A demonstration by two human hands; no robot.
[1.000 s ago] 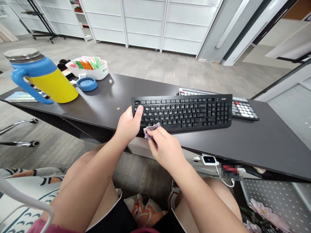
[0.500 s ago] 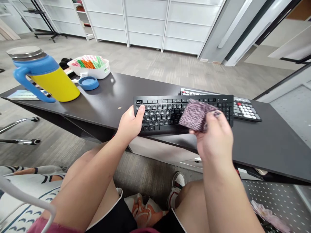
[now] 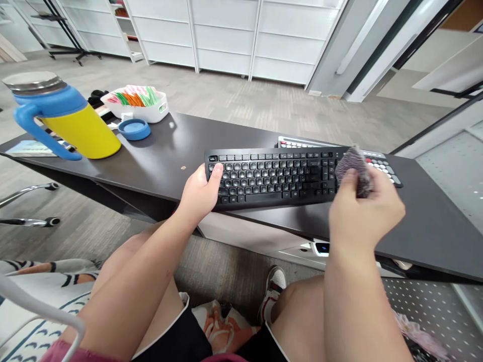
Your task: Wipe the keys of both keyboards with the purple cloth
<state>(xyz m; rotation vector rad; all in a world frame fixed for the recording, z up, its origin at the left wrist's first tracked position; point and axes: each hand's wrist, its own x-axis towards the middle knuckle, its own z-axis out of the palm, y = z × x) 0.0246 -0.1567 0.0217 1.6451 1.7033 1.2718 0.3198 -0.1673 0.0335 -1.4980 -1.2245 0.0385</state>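
A black keyboard (image 3: pixel 264 176) is tilted up toward me over the front of the dark desk. My left hand (image 3: pixel 202 191) is closed on its left end, thumb on top beside the corner keys. My right hand (image 3: pixel 364 206) pinches a bunched purple-grey striped cloth (image 3: pixel 352 168) in front of the keyboard's number pad. The cloth and fingers hide most of that right end. Behind the black keyboard a second keyboard (image 3: pixel 381 166), with white, grey and red keys, lies on the desk, partly covered from view.
On the left of the desk (image 3: pixel 211 130) stands a large yellow and blue mug (image 3: pixel 83 125). Beside it are a blue lid (image 3: pixel 134 129) and a white basket (image 3: pixel 156 110) of colourful wrapped items. A chair base (image 3: pixel 33 221) stands on the floor at left.
My right hand has moved right with the cloth, from the keyboard's middle to its right end. The cloth is now more bunched. My left hand keeps its hold.
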